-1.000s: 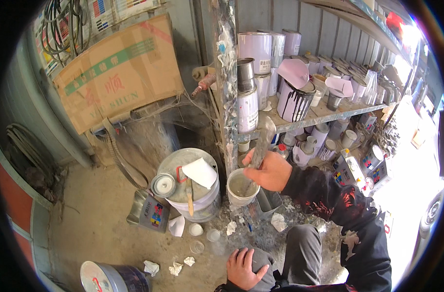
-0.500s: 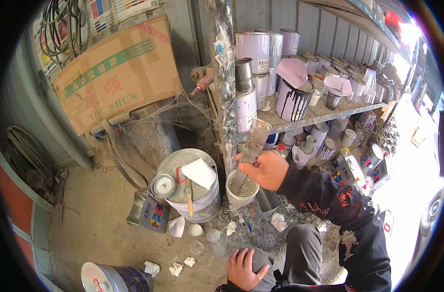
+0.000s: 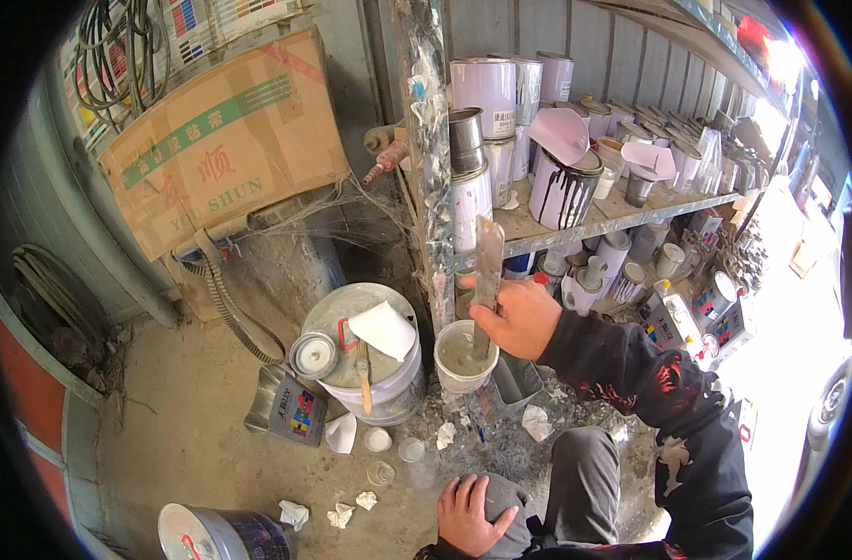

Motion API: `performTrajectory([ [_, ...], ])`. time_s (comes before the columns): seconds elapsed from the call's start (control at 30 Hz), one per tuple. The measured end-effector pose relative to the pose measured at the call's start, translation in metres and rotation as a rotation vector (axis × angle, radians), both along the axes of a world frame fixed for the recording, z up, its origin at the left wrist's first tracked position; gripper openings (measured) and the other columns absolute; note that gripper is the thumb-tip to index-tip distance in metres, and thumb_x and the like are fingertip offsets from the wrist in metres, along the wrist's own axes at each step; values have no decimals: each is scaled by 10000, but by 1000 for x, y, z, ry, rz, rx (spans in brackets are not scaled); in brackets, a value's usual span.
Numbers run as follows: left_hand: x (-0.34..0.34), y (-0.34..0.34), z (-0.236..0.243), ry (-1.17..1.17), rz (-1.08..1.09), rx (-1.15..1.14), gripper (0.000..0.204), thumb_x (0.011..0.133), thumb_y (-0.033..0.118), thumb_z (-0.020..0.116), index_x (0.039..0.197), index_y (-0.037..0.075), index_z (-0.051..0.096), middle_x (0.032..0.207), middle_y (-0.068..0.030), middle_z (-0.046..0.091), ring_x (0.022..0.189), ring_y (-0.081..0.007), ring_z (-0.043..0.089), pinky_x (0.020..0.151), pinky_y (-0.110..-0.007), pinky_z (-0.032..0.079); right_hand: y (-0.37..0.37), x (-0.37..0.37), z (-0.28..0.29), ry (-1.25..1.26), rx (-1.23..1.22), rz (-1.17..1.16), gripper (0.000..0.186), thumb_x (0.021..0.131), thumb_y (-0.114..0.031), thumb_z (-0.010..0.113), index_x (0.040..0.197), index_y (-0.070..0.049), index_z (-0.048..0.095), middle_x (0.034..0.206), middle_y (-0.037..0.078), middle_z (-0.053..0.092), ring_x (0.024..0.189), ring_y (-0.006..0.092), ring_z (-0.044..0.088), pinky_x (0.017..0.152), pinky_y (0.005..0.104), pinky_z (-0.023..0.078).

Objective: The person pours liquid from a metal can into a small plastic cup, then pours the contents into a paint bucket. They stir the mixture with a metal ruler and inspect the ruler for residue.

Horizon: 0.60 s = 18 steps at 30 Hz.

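Note:
My right hand (image 3: 517, 315) is closed round a flat, paint-crusted stirring stick (image 3: 488, 266). The stick stands nearly upright, its lower end down in a white plastic tub (image 3: 454, 378) of greyish liquid, near the tub's right side. My left hand (image 3: 472, 513) rests on my left knee, fingers spread, holding nothing. Left of the tub stands a large metal drum (image 3: 393, 397). On its lid lie a paintbrush (image 3: 363, 373), a white paper cone (image 3: 384, 329) and a small round tin (image 3: 314, 356).
A steel shelf post (image 3: 432, 187) rises just behind the tub. Paint cans (image 3: 564, 191) crowd the shelf at right. An open rectangular tin (image 3: 517, 381) stands beside the tub. Crumpled paper (image 3: 537, 423), small cups (image 3: 411, 450) and a grey tin (image 3: 290, 411) lie on the floor.
The stirring stick has turned edge-on and its lower end has shifted to the tub's right side. My right hand has moved slightly right. My left hand stays on the knee.

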State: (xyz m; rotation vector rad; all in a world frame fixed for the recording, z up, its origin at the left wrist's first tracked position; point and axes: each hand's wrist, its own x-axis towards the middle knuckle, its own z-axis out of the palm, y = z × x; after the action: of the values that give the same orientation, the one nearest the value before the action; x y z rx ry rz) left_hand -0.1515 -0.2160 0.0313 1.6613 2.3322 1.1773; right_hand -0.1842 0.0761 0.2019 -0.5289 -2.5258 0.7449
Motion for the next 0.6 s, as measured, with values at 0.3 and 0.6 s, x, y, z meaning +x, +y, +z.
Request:
performTrajectory([
  [0.3,0,1,6,-14,-3,-14,707,737,388,790,1282,24,526,1268,-187,521,1192,-396,469,984,-524,398,16,-11,-10,43,-97,23,301,887,-252,678,925,36,596,768,127,666,652,220,670,617,359,520],
  [0.6,2,1,3,11,7,-6,702,740,400,786,1274,24,530,1271,-182,519,1197,-392,468,979,-525,399,7,0,-11,119,-299,-72,273,903,-260,655,936,9,686,625,112,612,565,172,606,561,321,487],
])
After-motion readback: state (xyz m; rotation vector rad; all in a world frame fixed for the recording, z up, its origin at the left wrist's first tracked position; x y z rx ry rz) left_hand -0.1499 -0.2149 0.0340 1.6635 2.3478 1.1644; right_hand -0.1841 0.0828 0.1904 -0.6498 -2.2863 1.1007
